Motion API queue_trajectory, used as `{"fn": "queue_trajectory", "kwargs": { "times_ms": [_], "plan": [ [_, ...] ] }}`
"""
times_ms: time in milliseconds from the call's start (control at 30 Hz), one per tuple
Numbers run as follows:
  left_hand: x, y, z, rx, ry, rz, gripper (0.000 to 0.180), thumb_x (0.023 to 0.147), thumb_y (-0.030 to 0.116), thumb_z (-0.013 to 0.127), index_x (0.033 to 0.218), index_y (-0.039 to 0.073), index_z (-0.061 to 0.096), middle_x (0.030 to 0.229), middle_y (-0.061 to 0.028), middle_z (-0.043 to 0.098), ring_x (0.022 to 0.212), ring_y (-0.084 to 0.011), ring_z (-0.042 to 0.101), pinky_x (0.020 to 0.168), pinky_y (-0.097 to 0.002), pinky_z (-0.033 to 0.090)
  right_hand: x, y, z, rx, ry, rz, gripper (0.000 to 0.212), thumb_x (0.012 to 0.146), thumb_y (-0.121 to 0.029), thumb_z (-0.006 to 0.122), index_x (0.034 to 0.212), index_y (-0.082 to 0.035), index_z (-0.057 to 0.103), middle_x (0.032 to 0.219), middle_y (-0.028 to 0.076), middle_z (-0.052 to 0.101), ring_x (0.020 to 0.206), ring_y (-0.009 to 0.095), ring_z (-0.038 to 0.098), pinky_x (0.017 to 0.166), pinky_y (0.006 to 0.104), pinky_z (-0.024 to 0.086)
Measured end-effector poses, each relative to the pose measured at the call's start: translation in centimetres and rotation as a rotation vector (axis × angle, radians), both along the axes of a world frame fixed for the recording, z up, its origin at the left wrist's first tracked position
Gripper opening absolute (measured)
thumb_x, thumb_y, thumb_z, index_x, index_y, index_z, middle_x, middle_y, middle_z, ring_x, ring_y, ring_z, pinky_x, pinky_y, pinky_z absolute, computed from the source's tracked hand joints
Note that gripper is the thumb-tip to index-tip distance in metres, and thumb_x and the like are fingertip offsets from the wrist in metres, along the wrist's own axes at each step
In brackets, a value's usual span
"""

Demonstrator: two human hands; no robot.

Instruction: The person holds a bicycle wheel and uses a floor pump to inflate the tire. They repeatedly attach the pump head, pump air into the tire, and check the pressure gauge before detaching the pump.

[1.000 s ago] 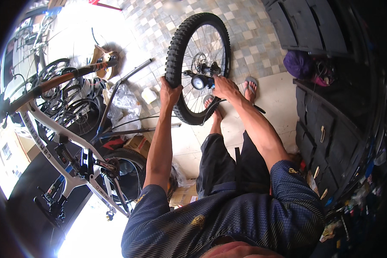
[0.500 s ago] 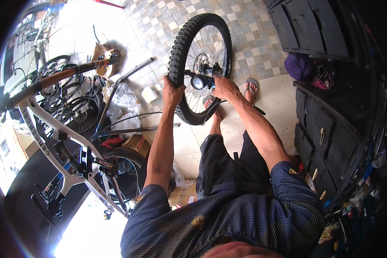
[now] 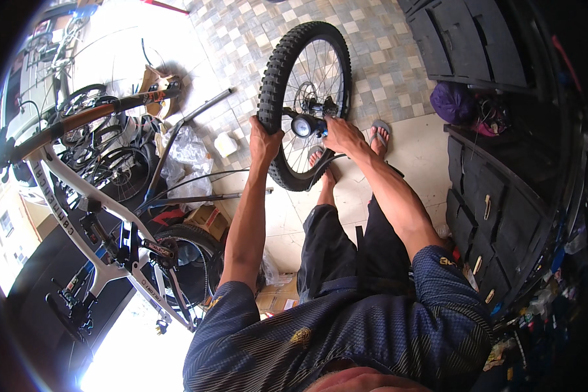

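Observation:
A bicycle wheel with a black knobby tyre stands upright in front of me. My left hand is wrapped round the near-left part of the tyre. In my right hand is a tyre inflator with a round gauge, its body partly hidden by my fingers. The gauge sits across the wheel's spokes, close to the left side of the rim. A black hose runs down from near my right hand. Whether the inflator is joined to the valve I cannot tell.
To the left, a white bicycle frame stands with its parts attached. Behind it are other bicycles, clear plastic wrap and a cardboard box. Dark drawers line the right, with a purple cap beside them.
The tyre and the inflator have shifted very slightly. Both hands keep their grips.

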State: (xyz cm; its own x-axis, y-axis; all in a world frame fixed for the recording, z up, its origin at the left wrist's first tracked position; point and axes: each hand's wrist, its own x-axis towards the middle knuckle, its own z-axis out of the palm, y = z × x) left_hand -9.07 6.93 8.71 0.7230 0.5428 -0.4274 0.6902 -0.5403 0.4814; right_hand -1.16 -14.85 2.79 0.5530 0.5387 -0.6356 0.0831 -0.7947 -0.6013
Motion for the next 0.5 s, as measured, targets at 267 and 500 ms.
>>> {"fn": "queue_trajectory", "kwargs": {
  "times_ms": [267,500],
  "plan": [
    [0.01,-0.03,0.27,0.004,-0.01,0.0,0.059,0.074,0.021,0.074,0.119,0.0,0.042,0.1,-0.0286,0.063,0.09,-0.0469,0.065,0.08,-0.0522,0.05,-0.16,-0.04,-0.13,0.009,-0.03,-0.002,0.036,0.081,-0.011,0.063,0.115,0.004,0.061,0.103,0.029,0.072,0.1,0.045,0.071,0.086,0.0507,0.059],
    [0.09,0.22,0.38,0.001,0.005,0.001,0.059,0.074,0.021,0.074,0.119,0.0,0.042,0.101,-0.0291,0.064,0.091,-0.0474,0.065,0.08,-0.052,0.05,0.13,0.24,-0.1,-0.015,0.034,-0.008,0.046,0.081,-0.017,0.072,0.119,0.004,0.057,0.112,0.029,0.069,0.106,0.046,0.068,0.089,0.0499,0.057]
  ]
}}
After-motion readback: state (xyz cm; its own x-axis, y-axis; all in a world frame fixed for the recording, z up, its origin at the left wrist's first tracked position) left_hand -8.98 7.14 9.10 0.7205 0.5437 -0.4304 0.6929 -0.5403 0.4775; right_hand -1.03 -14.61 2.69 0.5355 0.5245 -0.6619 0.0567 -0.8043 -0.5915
